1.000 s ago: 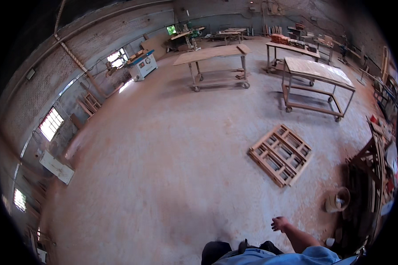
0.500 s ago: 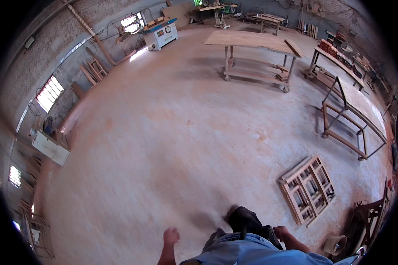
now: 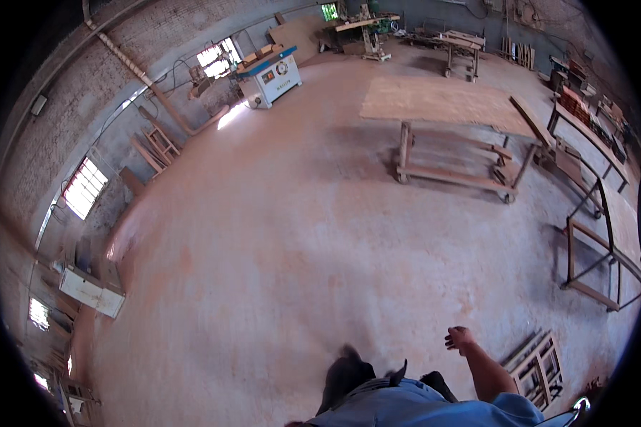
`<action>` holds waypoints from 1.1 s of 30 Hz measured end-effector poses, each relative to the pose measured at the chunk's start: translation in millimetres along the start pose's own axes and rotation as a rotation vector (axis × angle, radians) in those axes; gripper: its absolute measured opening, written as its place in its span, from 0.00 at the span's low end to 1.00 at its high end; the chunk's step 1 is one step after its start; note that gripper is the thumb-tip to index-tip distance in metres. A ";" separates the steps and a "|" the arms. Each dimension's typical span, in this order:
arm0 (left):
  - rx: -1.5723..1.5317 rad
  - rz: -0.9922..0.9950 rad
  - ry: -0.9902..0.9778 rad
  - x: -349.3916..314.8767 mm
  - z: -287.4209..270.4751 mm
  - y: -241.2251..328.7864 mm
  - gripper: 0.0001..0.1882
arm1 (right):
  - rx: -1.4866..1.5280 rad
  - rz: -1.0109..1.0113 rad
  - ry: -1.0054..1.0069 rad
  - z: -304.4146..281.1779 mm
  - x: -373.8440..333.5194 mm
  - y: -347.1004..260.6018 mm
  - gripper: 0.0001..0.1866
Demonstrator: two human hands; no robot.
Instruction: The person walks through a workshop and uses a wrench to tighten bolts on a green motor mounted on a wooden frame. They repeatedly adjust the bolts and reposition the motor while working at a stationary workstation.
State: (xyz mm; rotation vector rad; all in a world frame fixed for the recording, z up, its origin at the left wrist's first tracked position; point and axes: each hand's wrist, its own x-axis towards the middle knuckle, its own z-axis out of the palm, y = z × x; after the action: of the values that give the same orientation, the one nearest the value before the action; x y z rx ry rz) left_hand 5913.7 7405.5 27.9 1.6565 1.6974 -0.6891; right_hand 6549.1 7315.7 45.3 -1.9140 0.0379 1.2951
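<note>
My right hand [image 3: 459,340] hangs out in front of my body above the bare concrete floor [image 3: 299,256]. It holds nothing, and its loosely bent fingers are apart. Closest to it, beside my forearm, a slatted wooden frame [image 3: 543,370] lies flat on the floor, partly hidden by the arm. My left hand is out of view. Below my blue shirt [image 3: 413,406], my dark-clad legs show in mid-stride.
Ahead to the right stands a wheeled table [image 3: 449,99] with a plywood top. Another wheeled table [image 3: 623,220] stands at the right edge. A blue-and-white woodworking machine [image 3: 278,82] is by the left wall, and a pale cabinet [image 3: 92,293] sits nearer along it.
I have moved forward, so the tables look nearer and the wooden frame has slid toward the lower edge. My right arm has swung forward; my left hand has dropped out of view.
</note>
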 end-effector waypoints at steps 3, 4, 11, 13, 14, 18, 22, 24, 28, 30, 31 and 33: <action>-0.062 -0.059 -0.039 64.8 -54.2 59.7 0.12 | 0.090 -0.153 -0.005 54.2 58.5 -150.4 0.16; -0.068 -0.054 -0.055 93.1 -73.7 79.0 0.12 | 0.085 -0.141 -0.008 61.8 85.1 -171.9 0.16; 0.399 0.374 0.041 360.5 -325.9 202.2 0.13 | -0.151 0.187 -0.007 147.6 199.0 -308.2 0.14; 0.404 0.454 0.394 445.5 -431.7 262.6 0.11 | -0.254 0.297 0.009 166.5 225.1 -356.9 0.14; -0.051 0.315 0.321 456.2 -505.9 335.0 0.11 | -0.144 0.332 0.056 170.8 235.3 -375.8 0.14; -0.546 0.380 0.496 578.8 -674.4 444.1 0.10 | 0.045 0.263 0.049 214.8 354.3 -477.5 0.15; -0.138 0.401 0.379 678.6 -751.3 485.6 0.10 | 0.018 0.123 0.017 252.7 507.2 -599.9 0.16; 0.412 0.562 0.328 696.0 -765.0 490.1 0.12 | 0.014 0.013 0.017 291.7 527.1 -743.6 0.17; 0.087 0.177 0.016 741.3 -807.5 594.4 0.12 | 0.051 -0.152 -0.066 333.2 580.6 -942.8 0.18; 0.067 0.169 0.009 784.1 -845.6 647.7 0.12 | 0.013 -0.228 -0.081 352.7 619.6 -1027.3 0.18; 0.060 0.166 0.000 804.0 -864.1 666.6 0.11 | -0.012 -0.254 -0.080 366.0 640.8 -1060.7 0.18; 0.051 0.188 0.004 861.5 -910.8 712.6 0.11 | -0.034 -0.274 -0.050 386.4 682.1 -1114.0 0.18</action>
State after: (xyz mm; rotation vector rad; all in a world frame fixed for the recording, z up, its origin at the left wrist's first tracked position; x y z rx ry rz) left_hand 6553.7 8697.7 12.4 1.8259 1.5143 -0.6424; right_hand 7062.7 8575.4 113.4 -1.8398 -0.2643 1.1633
